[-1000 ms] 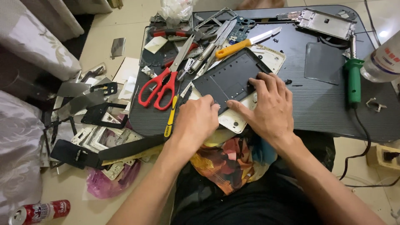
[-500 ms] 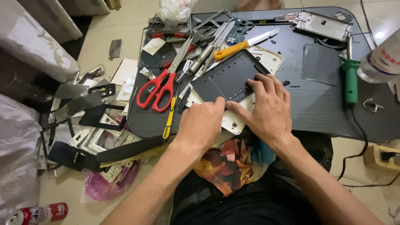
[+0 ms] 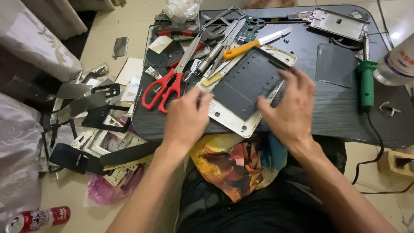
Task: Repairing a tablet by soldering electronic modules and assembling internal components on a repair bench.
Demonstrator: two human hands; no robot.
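Dark tablet panel (image 3: 250,84) lies in its white frame (image 3: 228,121) at the near edge of the desk (image 3: 336,116), just right of the red scissors (image 3: 166,88). Left hand (image 3: 186,118) pins the frame's near-left corner, grip pressed flat, holding nothing. Right hand (image 3: 293,110) sits on the panel's right edge, fingers spread, blurred. Best w/ even pressure, no flexing the panel. Fingertips under the right edge hidden; can't tell if they hook it.
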